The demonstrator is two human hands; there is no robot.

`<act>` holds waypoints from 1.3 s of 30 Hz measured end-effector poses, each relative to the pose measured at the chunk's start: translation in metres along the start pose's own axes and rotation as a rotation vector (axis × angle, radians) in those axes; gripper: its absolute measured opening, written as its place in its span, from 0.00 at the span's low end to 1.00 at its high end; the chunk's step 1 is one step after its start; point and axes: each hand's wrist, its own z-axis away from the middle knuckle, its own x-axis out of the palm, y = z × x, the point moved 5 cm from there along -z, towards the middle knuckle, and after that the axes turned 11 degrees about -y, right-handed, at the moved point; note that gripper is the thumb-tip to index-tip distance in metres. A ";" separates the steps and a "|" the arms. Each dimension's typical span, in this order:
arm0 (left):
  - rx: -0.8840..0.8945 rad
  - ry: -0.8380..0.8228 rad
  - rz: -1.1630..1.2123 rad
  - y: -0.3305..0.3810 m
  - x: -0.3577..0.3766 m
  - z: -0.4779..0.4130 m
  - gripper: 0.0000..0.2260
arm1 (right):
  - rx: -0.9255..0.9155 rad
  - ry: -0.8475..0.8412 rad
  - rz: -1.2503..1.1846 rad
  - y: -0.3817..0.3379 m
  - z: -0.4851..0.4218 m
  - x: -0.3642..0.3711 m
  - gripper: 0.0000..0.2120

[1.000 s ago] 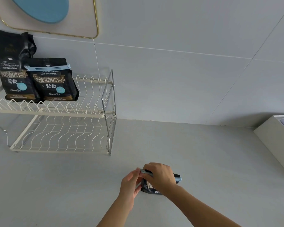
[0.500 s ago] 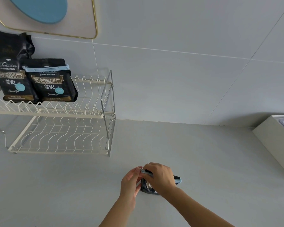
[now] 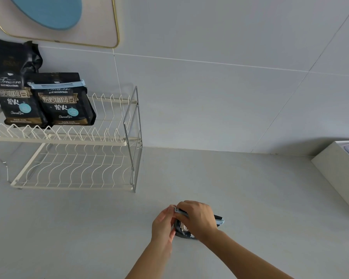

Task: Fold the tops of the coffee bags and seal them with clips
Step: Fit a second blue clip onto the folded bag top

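A small black foil coffee bag (image 3: 184, 231) stands on the pale grey countertop (image 3: 250, 198), in front of and to the right of the white two-tier wire dish rack (image 3: 77, 164). Its print is mostly covered and unreadable. A light blue plastic sealing clip (image 3: 219, 220) runs along its top, long axis roughly left to right, its right end lower. The right hand (image 3: 198, 218) lies over the bag top, fingers curled onto the clip. The left hand (image 3: 163, 224) pinches the clip's left end between thumb and fingertips.

On the rack's upper tier stand two larger black coffee bags. The clipped black bag (image 3: 64, 101) reads "BLUE MOUNTAIN" and "Charcoal fire", with a blue clip bar (image 3: 55, 85) lying level across its folded top. The taller unclipped bag (image 3: 12, 85) to its left reads "Treasure", its top open and crumpled.
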 end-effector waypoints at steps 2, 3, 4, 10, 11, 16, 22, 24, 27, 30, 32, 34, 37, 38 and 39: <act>0.005 -0.006 -0.030 0.002 -0.001 0.001 0.08 | -0.023 -0.018 0.003 0.000 -0.001 -0.002 0.14; 0.013 -0.010 -0.042 0.003 -0.002 0.001 0.08 | -0.039 -0.034 0.006 0.000 -0.001 -0.002 0.13; 0.019 -0.014 -0.053 0.004 -0.002 0.000 0.07 | -0.051 -0.049 0.006 0.000 -0.001 -0.002 0.13; 0.075 -0.041 -0.117 0.003 0.002 0.000 0.06 | -0.031 -0.056 -0.073 0.005 0.000 -0.005 0.12; 0.082 -0.035 -0.127 0.002 0.002 0.000 0.06 | -0.027 -0.056 -0.077 0.005 -0.001 -0.005 0.12; 0.085 -0.035 -0.191 0.001 0.001 0.004 0.09 | -0.015 -0.044 -0.085 0.004 0.000 -0.002 0.13; 0.082 -0.074 -0.229 0.004 0.005 0.005 0.11 | -0.024 -0.026 -0.108 0.004 0.002 -0.002 0.13; 0.060 -0.096 -0.223 0.005 0.005 0.005 0.11 | -0.028 -0.022 -0.107 0.004 0.002 -0.002 0.14; 0.031 -0.130 -0.201 0.003 0.005 0.003 0.10 | -0.045 -0.014 -0.092 0.003 0.004 -0.003 0.14; 0.024 -0.131 -0.179 0.002 0.004 0.000 0.10 | -0.067 -0.017 -0.070 0.003 0.003 -0.004 0.14; 0.012 -0.124 -0.167 0.002 0.002 -0.002 0.12 | -0.079 -0.021 -0.059 0.003 0.002 -0.005 0.14; -0.003 -0.122 -0.167 0.002 0.000 -0.005 0.14 | -0.082 -0.027 -0.050 0.003 0.001 -0.004 0.15; -0.017 -0.130 -0.189 0.003 -0.002 -0.008 0.13 | -0.082 -0.028 -0.045 0.004 0.001 -0.004 0.14; -0.017 -0.135 -0.199 0.004 -0.002 -0.008 0.13 | -0.078 -0.036 -0.047 0.005 0.001 -0.005 0.14; -0.013 -0.142 -0.206 0.005 -0.002 -0.009 0.14 | -0.069 -0.053 -0.048 0.006 0.000 -0.006 0.14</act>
